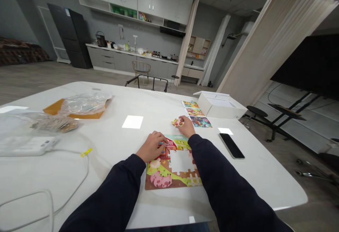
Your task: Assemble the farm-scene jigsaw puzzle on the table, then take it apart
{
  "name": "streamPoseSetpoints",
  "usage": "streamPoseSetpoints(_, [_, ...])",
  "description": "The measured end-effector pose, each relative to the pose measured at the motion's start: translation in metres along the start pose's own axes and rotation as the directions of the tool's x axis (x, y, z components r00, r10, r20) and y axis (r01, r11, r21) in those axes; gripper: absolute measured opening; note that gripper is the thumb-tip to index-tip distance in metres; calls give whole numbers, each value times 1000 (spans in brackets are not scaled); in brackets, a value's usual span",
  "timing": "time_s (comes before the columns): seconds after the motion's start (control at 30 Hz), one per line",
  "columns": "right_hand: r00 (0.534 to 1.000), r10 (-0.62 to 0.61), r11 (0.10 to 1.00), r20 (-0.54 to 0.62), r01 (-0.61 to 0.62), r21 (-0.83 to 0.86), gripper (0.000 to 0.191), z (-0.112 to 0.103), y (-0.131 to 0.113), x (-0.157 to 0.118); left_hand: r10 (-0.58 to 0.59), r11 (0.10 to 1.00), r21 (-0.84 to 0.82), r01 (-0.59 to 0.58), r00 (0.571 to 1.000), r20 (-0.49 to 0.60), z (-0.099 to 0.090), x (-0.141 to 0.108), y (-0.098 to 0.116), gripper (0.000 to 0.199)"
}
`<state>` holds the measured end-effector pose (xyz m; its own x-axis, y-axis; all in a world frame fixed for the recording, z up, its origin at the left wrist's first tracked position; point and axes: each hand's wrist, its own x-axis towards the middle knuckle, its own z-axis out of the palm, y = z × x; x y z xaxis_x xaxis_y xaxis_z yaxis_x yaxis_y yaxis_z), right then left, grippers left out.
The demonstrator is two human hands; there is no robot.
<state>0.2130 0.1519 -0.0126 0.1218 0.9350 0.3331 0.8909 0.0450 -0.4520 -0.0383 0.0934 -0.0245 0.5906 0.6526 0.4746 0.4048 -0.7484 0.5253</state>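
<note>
Now left hand (151, 146) on puzzle (173, 175), right (186, 126) pinching piece (177, 121).

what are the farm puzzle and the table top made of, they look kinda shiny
The farm jigsaw puzzle and the loose piece look like printed cardboard with a smooth coating, judging by the die-cut shapes and flat print. The white table top looks polished, showing bright ceiling-light reflections; it could be stone or laminate.

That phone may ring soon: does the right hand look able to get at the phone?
Probably yes: nothing stands between the right hand and the phone, though it holds a jigsaw piece that would likely go down first.
</note>
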Motion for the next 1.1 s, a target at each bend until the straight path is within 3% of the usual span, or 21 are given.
streamPoseSetpoints(0.07, [993,-117,981,-28,120,155,52,-17,-2,-15,1,1000,-7,-1,1000,-1,-1,0,1,17])
streamPoseSetpoints(0.17, [943,-326,867,-67,327,377,52,-47,-4,-50,-15,1000,-25,14,999,-29,-2,0,6,15])
streamPoseSetpoints(0.33, [911,-411,811,-21,376,449,54,-79,-7,-102,-44,996,-75,39,997,-66,4,0,24,48])
streamPoseSetpoints(0.43, [890,-455,795,5,404,453,52,-81,-14,-112,-36,998,-60,32,997,-63,6,1,32,58])
streamPoseSetpoints(0.6, [852,-524,752,-17,471,462,40,-74,-20,-114,50,999,-4,-50,998,-34,1,5,35,33])
streamPoseSetpoints(0.73, [847,-528,746,-56,494,446,40,-70,-18,-116,56,998,-25,-57,998,-32,-1,5,35,45])
streamPoseSetpoints(0.83, [842,-537,740,-55,501,449,41,-71,-18,-117,45,999,-30,-45,999,-17,0,4,35,34])
streamPoseSetpoints(1.1, [844,-533,737,-59,496,459,41,-71,-18,-117,42,999,-22,-43,998,-38,-1,5,35,28])
